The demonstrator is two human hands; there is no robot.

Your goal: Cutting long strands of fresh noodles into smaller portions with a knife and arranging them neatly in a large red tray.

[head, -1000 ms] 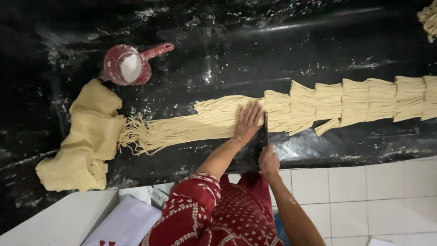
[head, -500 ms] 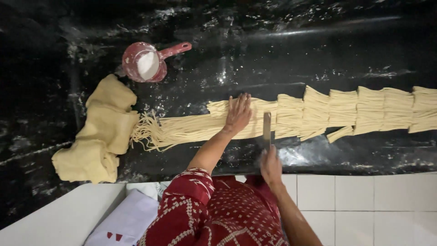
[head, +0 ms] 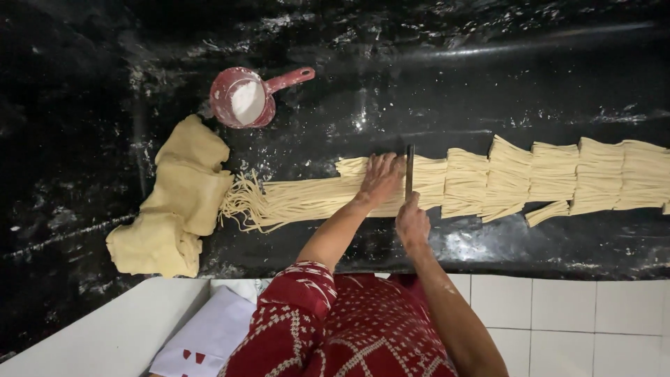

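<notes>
The cut noodle bundles (head: 558,178) run off the right edge, so the row's end is out of view; the knife (head: 410,172) shows only as a thin dark blade seen edge-on, its handle hidden inside the fist. Both forearms reach forward from a red patterned sleeve (head: 293,314). The left hand (head: 380,178) lies flat, fingers spread, pressing the uncut noodle strands (head: 307,199) just beside the blade. The right hand (head: 413,225) is closed around the knife handle, blade upright across the strands on the black floured worktop (head: 453,91). At the strands' left end lies folded dough sheet (head: 178,199); behind it, a red scoop (head: 244,98) holding flour.
</notes>
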